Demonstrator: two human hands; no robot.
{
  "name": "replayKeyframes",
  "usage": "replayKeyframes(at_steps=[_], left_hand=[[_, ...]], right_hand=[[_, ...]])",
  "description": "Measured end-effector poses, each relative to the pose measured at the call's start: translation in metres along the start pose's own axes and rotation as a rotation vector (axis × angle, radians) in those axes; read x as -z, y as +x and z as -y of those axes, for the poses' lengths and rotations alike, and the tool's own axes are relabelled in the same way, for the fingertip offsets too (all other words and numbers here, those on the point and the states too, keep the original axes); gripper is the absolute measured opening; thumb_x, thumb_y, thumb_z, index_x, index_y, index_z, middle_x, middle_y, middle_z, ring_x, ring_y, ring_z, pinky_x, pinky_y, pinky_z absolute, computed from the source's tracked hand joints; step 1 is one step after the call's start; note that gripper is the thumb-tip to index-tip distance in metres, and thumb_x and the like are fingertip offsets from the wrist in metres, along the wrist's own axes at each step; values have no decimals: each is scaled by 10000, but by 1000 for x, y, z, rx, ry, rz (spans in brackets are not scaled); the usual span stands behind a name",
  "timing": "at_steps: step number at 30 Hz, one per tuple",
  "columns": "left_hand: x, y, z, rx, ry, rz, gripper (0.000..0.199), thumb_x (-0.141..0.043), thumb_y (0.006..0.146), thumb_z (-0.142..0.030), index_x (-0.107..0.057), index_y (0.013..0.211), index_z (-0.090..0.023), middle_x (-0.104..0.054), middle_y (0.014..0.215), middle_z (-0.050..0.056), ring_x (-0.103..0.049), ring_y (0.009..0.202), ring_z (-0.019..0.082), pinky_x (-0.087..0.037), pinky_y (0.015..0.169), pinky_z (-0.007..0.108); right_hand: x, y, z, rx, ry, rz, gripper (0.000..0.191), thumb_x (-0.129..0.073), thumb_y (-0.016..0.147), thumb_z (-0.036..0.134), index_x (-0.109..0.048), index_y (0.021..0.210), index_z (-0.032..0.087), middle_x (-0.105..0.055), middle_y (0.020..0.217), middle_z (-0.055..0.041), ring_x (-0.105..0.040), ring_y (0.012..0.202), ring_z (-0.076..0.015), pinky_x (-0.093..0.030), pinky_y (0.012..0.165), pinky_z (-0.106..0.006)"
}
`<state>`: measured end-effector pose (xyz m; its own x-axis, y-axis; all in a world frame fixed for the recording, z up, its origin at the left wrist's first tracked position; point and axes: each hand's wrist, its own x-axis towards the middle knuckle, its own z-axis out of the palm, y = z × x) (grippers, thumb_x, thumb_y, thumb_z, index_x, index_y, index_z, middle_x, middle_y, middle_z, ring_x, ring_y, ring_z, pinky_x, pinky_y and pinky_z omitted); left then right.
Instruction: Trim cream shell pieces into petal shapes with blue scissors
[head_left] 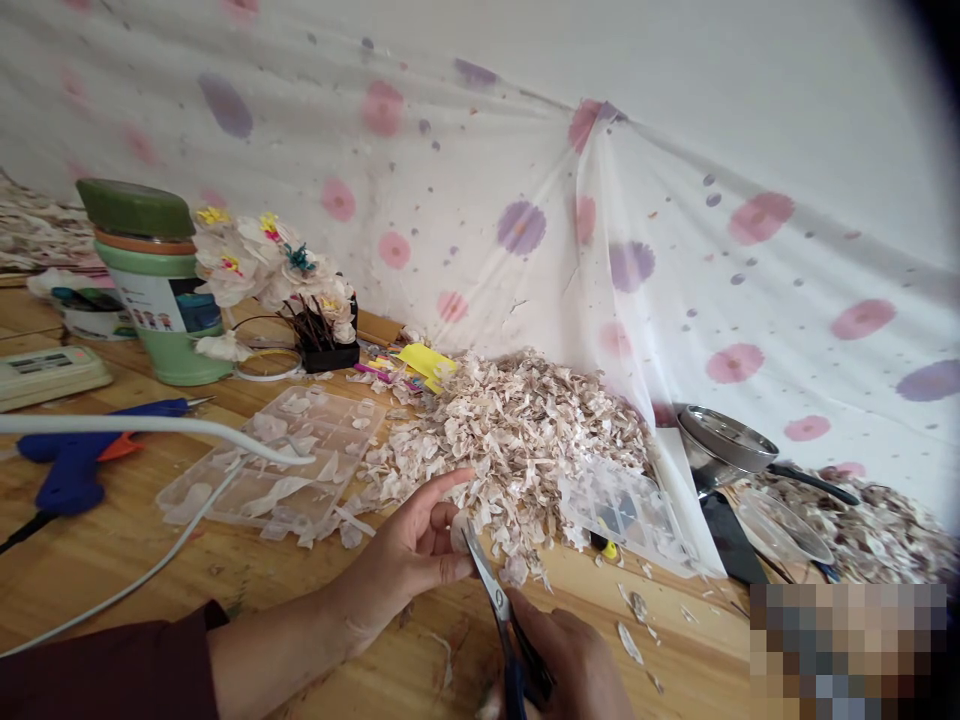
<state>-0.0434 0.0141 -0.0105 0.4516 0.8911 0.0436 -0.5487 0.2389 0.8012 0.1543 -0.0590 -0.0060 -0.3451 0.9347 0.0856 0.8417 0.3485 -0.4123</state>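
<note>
Two hands work at the wooden bench (97, 560): the left hand (409, 548) pinches a pale flake (459, 530), the right hand (566, 655) closes around blue-handled scissors (487, 585) beside it. A heap of pale flakes (517, 440) lies just beyond.

Left hand (409, 545) pinches a pale petal-shaped shaving (458, 531), scissors (486, 580) in right hand (562, 665), blades right beside it. Big heap of pale shavings (517, 440) just ahead on wooden worktop (112, 560); clear compartment tray (330, 430) left of heap; blue glue gun (79, 480) near left edge.
</note>
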Motion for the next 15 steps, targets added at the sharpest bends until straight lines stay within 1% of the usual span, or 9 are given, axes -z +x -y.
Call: replayKeyframes(at_steps=[4,6,8,10,12,15], left_hand=[[0,1,1,-2,-7,9,756,-859,641,-196,-514,1306,-296,-599,762,-56,-595,734,123,-448,722,266],[-1,1,0,-4,1,1,762,-858,640,-197,-511,1312,-290,-600,761,-55,-592,738,125,-444,735,274],[-1,0,0,-4,8,-14,774,-858,637,-197,-507,1321,-281,-600,760,-53,-587,735,126,-441,744,283],[0,0,-1,3,22,-29,791,-856,642,-207,-491,1340,-273,-612,773,-43,-591,750,138,-440,755,298],[1,1,-1,9,38,-34,807,-853,646,-221,-474,1357,-268,-632,801,-28,-596,773,151,-439,761,309],[3,0,-1,24,84,-13,827,-849,642,-208,-455,1367,-276,-632,800,-31,-580,740,139,-429,717,295]], right_hand=[[-2,-2,-3,-30,45,13,364,-652,794,451,-708,1034,183,-725,656,-50,-636,542,-194,-399,512,-238],[-3,-4,-3,-39,80,31,356,-660,783,379,-693,1081,188,-735,672,-41,-639,543,-191,-411,522,-234],[-3,-4,-3,-51,112,46,387,-645,778,333,-675,1133,180,-738,677,-43,-645,550,-196,-423,530,-234],[-3,-5,-3,-66,153,45,383,-623,791,322,-669,1143,179,-739,682,-46,-646,557,-195,-430,536,-231],[-3,-5,-3,-75,197,35,358,-620,806,352,-676,1116,184,-732,683,-44,-635,560,-186,-418,525,-222],[-1,-4,-2,-127,307,-18,300,-641,795,414,-696,979,183,-684,643,-20,-586,553,-166,-388,504,-214]])
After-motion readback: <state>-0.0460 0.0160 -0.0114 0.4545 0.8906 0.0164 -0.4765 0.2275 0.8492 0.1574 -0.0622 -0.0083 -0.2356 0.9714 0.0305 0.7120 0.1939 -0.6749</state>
